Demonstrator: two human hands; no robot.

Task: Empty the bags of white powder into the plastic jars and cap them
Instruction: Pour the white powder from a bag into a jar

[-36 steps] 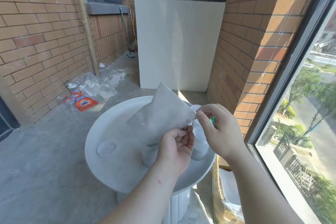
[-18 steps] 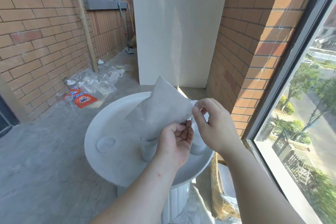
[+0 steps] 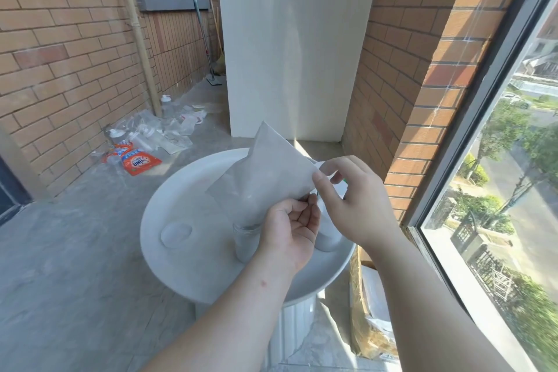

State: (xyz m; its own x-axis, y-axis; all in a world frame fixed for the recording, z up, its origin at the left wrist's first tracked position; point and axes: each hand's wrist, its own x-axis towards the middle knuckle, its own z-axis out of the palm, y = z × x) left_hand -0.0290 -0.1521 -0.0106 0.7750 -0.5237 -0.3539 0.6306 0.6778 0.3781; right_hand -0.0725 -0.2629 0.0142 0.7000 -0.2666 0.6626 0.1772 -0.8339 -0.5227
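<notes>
Gripped bag (image 3: 268, 172) with both hands at its lower right edge. Pinched the corner between thumb and forefinger of right hand (image 3: 353, 196), other fingers loosely curled. Pinched the edge just below that with curled fingertips of left hand (image 3: 290, 229), palm turned toward the camera. Held both pinches nearly touching, with the bag stretched up and to the left of them, tilted, one corner pointing up.

Noted the bag's narrow lower end down-left of the grip, at the mouth of open jar (image 3: 246, 238) (couldn't tell if inside the rim or just over it). Couldn't make out any powder stream.

Spotted second jar (image 3: 327, 235) directly under the grip, behind both hands, white, top hidden. Spotted a small green bit (image 3: 344, 180) just behind the right fingers, too small to identify.

Saw round lid (image 3: 176, 232) lying flat on round white table (image 3: 187, 190), well left of the grip, apart from both jars.

Logged far left of the grip, on the concrete floor by the brick wall: orange detergent pouch (image 3: 137, 161) and a heap of clear plastic bags and bottles (image 3: 163, 130). Logged mop (image 3: 208, 39) leaning on the wall beyond that. Logged cardboard box (image 3: 371, 311) below-right of the grip, beside the table's pedestal.
</notes>
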